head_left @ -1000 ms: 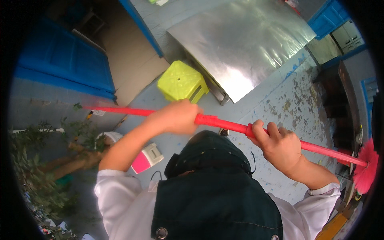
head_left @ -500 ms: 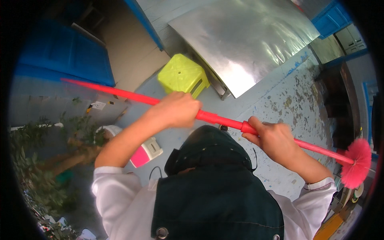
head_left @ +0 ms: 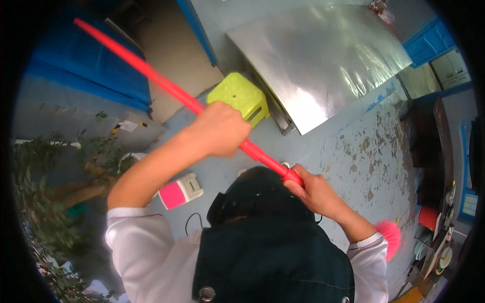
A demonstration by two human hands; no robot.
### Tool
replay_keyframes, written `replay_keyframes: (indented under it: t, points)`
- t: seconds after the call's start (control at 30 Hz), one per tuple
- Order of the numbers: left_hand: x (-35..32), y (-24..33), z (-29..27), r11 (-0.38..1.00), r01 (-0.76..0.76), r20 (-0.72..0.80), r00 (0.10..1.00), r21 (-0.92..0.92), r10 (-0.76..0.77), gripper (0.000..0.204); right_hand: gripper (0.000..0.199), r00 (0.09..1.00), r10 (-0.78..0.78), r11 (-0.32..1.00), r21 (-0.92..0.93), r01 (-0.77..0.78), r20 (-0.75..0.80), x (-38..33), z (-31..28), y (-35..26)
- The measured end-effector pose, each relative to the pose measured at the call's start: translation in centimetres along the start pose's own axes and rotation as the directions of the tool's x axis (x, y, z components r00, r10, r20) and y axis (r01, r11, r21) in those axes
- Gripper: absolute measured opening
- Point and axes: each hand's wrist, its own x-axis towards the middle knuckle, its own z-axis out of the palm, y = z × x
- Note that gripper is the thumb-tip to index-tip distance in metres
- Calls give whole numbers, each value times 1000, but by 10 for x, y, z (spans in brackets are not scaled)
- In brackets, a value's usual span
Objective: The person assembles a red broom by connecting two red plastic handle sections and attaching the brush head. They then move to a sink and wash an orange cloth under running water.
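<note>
A long red telescopic duster slants across my front, its bare end raised toward the far left. My left hand is closed around the pole near its middle. Lower and to the right, my right hand grips the pole by its collar. The duster's fluffy pink head shows past my right sleeve, which hides the pole between hand and head. Ahead of my left hand stands a yellow-green plastic stool, partly behind that hand.
A metal-topped table stands beyond the stool. At far left is a blue door. A pink-and-white box-like item sits on the floor below my left forearm, near leafy plants. Dark furniture lines the right.
The duster has tilted more steeply: its bare end rose at the left, while the pink head swung down and inward. My right hand moved left and lower, still on the pole.
</note>
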Motion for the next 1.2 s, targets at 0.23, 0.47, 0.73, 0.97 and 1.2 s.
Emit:
replay_keyframes:
  t: [0.23,0.47,0.73,0.97,1.2]
  points:
    - [-27,14,-62,942,172,-682,728,289,77,14,28,965,-160,971,145,192,-207,-4,-5,-34]
    - [-23,-5,-53,886,172,-534,840,430,96,14,29,985,-128,987,83,138,-116,6,-18,-39]
    - [-15,-22,-11,973,50,-564,821,227,90,17,29,974,-8,916,393,-83,226,5,-21,-31]
    - [-9,-12,4,997,62,-351,935,41,-44,12,34,969,30,920,373,-123,245,4,-18,-28]
    - [-1,-13,-5,995,69,-213,976,70,-52,11,35,991,-92,978,-194,71,-102,13,-15,-18]
